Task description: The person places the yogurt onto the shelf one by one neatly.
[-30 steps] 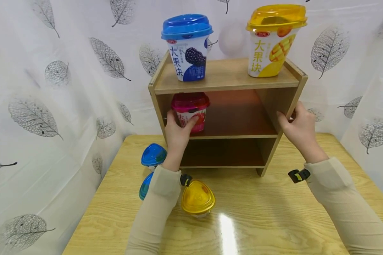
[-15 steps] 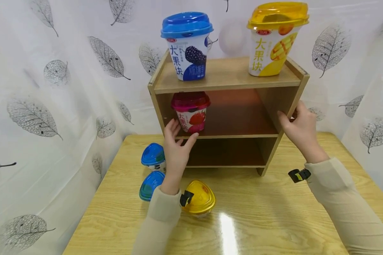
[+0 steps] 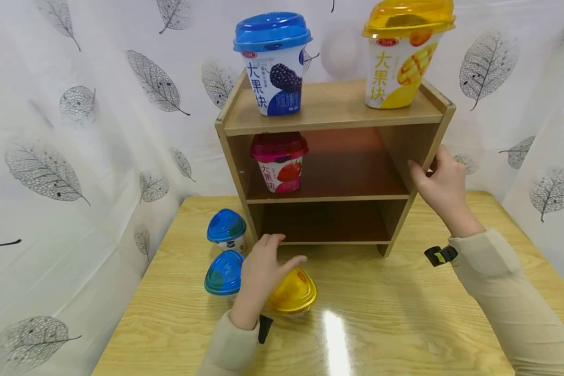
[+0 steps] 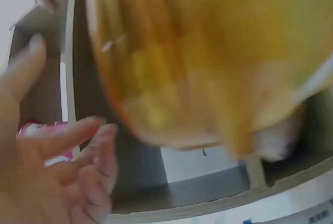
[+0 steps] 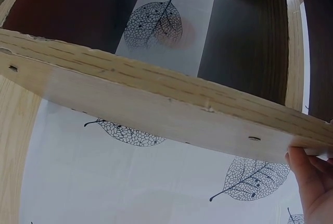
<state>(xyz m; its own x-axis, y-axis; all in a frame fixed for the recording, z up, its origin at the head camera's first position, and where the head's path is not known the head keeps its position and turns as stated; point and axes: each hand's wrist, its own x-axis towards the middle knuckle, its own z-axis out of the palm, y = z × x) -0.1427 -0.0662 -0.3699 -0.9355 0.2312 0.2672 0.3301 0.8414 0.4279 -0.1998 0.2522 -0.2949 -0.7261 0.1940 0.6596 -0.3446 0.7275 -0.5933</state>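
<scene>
The left hand (image 3: 262,271), its fingers spread and holding nothing, hovers over the table beside a yellow-lidded cup (image 3: 293,292). In the left wrist view that yellow lid (image 4: 208,57) looms blurred past the left hand (image 4: 57,166). The right hand (image 3: 444,190) grips the right side panel of the wooden shelf (image 3: 333,125); the right wrist view shows the right hand (image 5: 312,182) at the panel's edge. A red-lidded strawberry cup (image 3: 282,164) stands at the left of the middle compartment.
On the shelf top stand a blue-lidded cup (image 3: 274,68) at left and a yellow-lidded cup (image 3: 399,57) at right. Two blue-lidded cups (image 3: 225,230), (image 3: 224,274) stand on the table left of the shelf. A patterned curtain (image 3: 98,151) hangs behind.
My left hand has let go of the red-lidded cup and come down and toward the front, to the yellow-lidded cup on the table. The right hand stays at the side panel.
</scene>
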